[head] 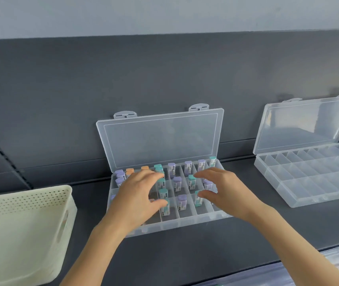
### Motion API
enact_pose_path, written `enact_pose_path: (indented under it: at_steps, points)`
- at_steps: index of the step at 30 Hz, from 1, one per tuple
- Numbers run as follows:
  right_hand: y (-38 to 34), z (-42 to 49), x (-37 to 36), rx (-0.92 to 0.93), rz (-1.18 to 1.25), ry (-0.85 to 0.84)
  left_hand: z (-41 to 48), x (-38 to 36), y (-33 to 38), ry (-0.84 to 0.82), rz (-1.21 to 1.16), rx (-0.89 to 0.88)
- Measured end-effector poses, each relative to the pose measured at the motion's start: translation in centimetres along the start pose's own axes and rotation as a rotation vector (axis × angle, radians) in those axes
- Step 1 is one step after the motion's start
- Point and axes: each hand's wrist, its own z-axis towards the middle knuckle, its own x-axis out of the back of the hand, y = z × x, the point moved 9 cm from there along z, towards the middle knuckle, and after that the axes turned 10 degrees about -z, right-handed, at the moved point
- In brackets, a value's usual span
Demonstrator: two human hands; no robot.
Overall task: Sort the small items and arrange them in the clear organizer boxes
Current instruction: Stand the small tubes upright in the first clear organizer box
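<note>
Small capped items [182, 202], teal, purple and orange, stand upright in the compartments of the centre organizer box [185, 223], lid raised. My left hand [137, 195] hovers over its left half and my right hand [224, 193] over its right half. Both have fingers spread and loosely curved, gripping nothing. A second organizer box [309, 182] lies open to the right, a cream basket [20, 223] to the left, all on the dark desk [185, 254].
</note>
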Motion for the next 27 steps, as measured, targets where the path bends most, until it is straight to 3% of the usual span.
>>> enact_pose_path:
  at_steps: [17, 21, 27]
  points:
    - [-16.4, 4.3, -6.2, 0.187, 0.016, -0.086, -9.5, 11.7, -14.1, 0.213, -0.019, 0.183]
    - [-19.5, 5.4, -8.1, 0.203, 0.022, -0.108, -11.2, 12.8, -17.2, 0.154, 0.003, 0.222]
    - [-23.3, 7.0, -10.2, 0.225, 0.023, -0.126, -11.6, 12.8, -20.7, -0.076, 0.018, 0.228]
